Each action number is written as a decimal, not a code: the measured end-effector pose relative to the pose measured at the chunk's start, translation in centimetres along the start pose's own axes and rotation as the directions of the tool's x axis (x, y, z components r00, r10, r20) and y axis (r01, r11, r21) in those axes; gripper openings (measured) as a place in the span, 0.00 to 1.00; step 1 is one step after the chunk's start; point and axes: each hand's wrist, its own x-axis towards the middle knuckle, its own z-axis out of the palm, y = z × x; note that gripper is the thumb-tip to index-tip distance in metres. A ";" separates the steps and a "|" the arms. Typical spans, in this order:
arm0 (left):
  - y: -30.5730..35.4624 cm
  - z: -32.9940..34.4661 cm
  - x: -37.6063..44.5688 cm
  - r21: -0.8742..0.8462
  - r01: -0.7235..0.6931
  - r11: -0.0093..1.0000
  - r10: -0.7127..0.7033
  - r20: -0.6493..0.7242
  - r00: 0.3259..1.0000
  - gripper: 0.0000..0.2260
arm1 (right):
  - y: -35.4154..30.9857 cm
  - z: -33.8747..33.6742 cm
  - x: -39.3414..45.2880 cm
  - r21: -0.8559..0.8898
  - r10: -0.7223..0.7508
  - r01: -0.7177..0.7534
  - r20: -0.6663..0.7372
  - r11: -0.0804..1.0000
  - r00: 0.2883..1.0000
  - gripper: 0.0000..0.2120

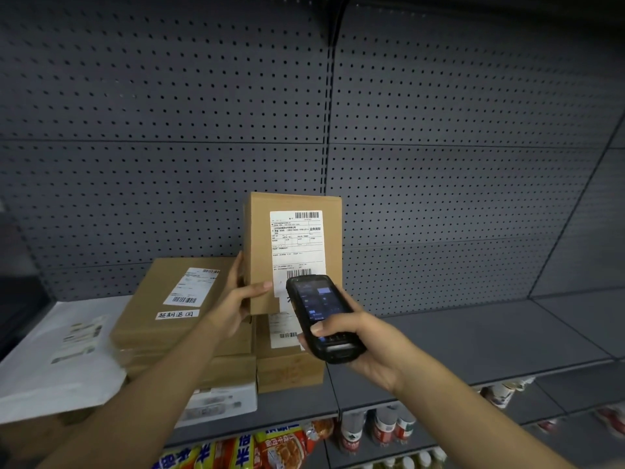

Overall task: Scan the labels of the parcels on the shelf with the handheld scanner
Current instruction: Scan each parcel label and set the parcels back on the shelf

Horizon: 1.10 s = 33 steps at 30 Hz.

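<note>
The left hand (pixel 241 292) grips the upright brown cardboard parcel (pixel 294 252); the right hand (pixel 358 346) grips the black handheld scanner (pixel 321 316), which covers the white label's (pixel 297 245) lower barcode, so the scan may misread.

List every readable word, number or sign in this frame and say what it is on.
"超期退回": white strip on the flat brown box.
"业务类型": shipping label on the upright box held by the left hand.
Barcodes, fine print, scanner screen, snack packets: too small or blurred.
</note>
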 end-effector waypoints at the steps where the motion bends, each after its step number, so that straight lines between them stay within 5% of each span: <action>1: 0.0 -0.1 0.1 -0.004 -0.001 1.000 0.001 0.003 1.000 0.61 | 0.1 0.1 0.0 -0.004 0.002 -0.002 0.001 1.000 1.000 0.34; 33: -0.9 0.1 0.8 0.011 -0.010 1.000 0.010 -0.021 1.000 0.62 | 0.8 -1.0 0.5 -0.047 -0.025 0.025 0.002 0.999 1.000 0.36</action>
